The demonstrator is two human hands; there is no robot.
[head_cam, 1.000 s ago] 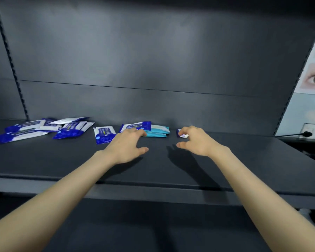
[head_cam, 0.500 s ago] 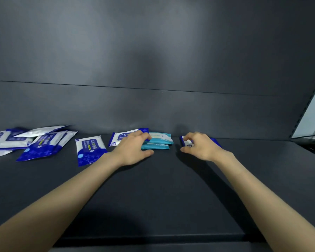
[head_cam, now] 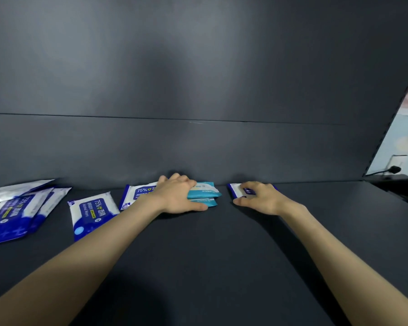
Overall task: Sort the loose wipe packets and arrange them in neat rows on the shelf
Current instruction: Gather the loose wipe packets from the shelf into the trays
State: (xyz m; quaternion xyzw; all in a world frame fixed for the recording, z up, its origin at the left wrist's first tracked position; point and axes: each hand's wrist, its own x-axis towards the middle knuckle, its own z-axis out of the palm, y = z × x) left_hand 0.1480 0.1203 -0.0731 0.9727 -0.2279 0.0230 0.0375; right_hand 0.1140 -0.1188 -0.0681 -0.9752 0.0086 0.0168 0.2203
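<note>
- since half a second ago, my left hand (head_cam: pixel 177 196) has pushed further over the teal packets (head_cam: pixel 205 191), and its thumb now lies along the front edge of the lower one; my right hand (head_cam: pixel 260 198) has barely shifted.
- the step, as i judge it, is squaring these stacks against the back panel (head_cam: pixel 198 149) to start a row at the centre of the frame.
- to do it well i should press down lightly, slide each stack back until its rear edge meets the panel, and keep the two teal ones aligned so the top one does not skate off.
- left hand: narrow, fingers curled over the teal stack and over the right end of the 75% packet (head_cam: pixel 139 191), thumb in front, gripping the stack.
- right hand: fingers curled down onto the small blue packet (head_cam: pixel 236 188) right of centre, holding it; whether the thumb touches its edge i cannot tell.
- sorting looks early: a single blue packet (head_cam: pixel 92 210) lies askew left of centre, and a loose pile (head_cam: pixel 12 208) overlaps at the left edge, all on the dark shelf (head_cam: pixel 222 255).
</note>
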